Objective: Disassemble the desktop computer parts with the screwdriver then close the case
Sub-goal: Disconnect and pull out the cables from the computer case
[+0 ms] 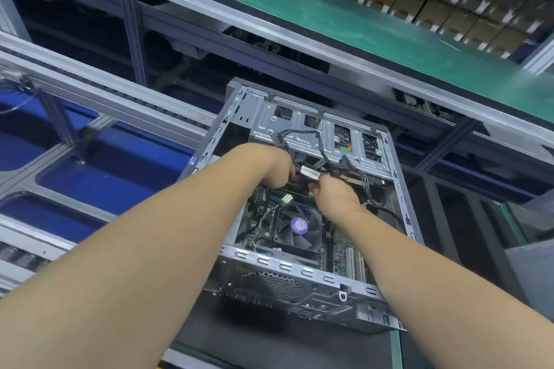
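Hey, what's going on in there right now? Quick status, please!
Both hands inside the open computer case. Left hand and right hand gripping the black cable bundle above the cooler fan. No screwdriver in sight.

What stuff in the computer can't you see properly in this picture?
Head view:
- Left hand fingertips: curled out of sight among the black cables, so its grip is unclear.
- Cable tag print: too small.
- Motherboard: partly covered by both arms and the fan.
- Screwdriver: none in view.

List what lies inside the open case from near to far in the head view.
Rear vent grille → CPU fan → left hand and right hand at the black cable bundle → metal drive cage.
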Demonstrator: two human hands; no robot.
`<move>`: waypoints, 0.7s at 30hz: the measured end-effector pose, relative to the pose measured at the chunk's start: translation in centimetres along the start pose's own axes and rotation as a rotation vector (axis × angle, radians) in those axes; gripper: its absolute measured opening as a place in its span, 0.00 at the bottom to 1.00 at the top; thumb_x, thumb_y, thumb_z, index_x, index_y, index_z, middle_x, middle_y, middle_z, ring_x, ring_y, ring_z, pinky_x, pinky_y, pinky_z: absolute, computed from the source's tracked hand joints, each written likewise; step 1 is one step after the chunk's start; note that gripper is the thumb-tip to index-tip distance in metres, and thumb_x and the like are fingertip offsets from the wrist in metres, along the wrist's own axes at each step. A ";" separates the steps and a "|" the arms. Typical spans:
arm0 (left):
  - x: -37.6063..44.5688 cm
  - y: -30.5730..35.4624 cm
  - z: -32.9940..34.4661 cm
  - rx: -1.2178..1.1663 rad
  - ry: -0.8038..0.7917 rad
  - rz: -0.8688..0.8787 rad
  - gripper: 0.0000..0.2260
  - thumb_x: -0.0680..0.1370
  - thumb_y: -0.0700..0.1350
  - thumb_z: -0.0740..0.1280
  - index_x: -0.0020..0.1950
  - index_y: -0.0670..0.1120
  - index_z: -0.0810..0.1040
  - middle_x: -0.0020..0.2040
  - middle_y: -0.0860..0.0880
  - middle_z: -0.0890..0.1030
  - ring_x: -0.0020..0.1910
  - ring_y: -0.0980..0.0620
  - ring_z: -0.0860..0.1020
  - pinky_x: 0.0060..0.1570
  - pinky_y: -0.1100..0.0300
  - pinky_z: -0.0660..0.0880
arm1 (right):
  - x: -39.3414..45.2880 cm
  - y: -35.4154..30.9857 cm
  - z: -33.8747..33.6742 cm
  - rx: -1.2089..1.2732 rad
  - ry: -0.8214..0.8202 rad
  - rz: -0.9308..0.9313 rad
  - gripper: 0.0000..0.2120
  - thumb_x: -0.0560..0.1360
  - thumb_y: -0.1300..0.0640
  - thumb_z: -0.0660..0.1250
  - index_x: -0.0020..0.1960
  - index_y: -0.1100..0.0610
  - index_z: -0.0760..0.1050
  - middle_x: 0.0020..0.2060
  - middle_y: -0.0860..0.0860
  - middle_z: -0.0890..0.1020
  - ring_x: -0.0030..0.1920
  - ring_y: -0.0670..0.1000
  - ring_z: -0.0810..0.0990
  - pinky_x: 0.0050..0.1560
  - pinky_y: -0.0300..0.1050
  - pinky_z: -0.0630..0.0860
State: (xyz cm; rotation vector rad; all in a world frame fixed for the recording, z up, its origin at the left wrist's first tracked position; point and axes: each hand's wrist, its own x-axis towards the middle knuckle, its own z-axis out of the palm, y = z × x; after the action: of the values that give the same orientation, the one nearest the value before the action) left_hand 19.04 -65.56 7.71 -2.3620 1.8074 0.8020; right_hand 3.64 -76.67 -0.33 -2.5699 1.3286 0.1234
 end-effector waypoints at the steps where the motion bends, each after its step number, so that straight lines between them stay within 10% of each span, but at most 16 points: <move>1: 0.0 0.0 0.0 0.001 0.001 -0.002 0.25 0.81 0.36 0.55 0.75 0.56 0.73 0.73 0.51 0.74 0.51 0.49 0.71 0.50 0.59 0.71 | 0.0 -0.1 -0.1 -0.002 0.001 -0.005 0.07 0.85 0.50 0.58 0.49 0.48 0.64 0.43 0.51 0.75 0.45 0.58 0.73 0.44 0.48 0.68; 12: -0.4 0.2 -0.1 -0.074 -0.008 -0.010 0.27 0.79 0.34 0.55 0.74 0.54 0.75 0.72 0.51 0.75 0.55 0.47 0.74 0.54 0.58 0.73 | -0.6 -0.9 -1.3 -0.039 -0.072 0.000 0.11 0.87 0.51 0.55 0.64 0.56 0.70 0.57 0.60 0.81 0.47 0.57 0.72 0.44 0.46 0.65; 16: -0.3 0.2 -0.2 -0.059 -0.016 -0.009 0.27 0.79 0.34 0.54 0.74 0.54 0.74 0.73 0.50 0.74 0.58 0.46 0.75 0.51 0.59 0.72 | -1.1 -1.1 -1.7 -0.092 -0.075 0.005 0.04 0.87 0.54 0.56 0.53 0.52 0.65 0.55 0.59 0.81 0.41 0.55 0.72 0.31 0.44 0.59; 21: -0.2 0.1 -0.2 -0.051 -0.017 -0.006 0.27 0.80 0.34 0.54 0.74 0.54 0.74 0.73 0.50 0.74 0.50 0.49 0.72 0.49 0.59 0.72 | -1.2 -1.3 -2.4 -0.015 -0.111 -0.015 0.16 0.88 0.53 0.55 0.72 0.58 0.70 0.62 0.60 0.81 0.56 0.60 0.79 0.46 0.42 0.65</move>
State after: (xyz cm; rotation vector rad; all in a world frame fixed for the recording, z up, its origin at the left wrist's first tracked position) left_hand 18.93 -65.47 8.00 -2.3822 1.7941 0.8757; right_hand 3.94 -75.60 2.41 -2.5443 1.2721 0.2703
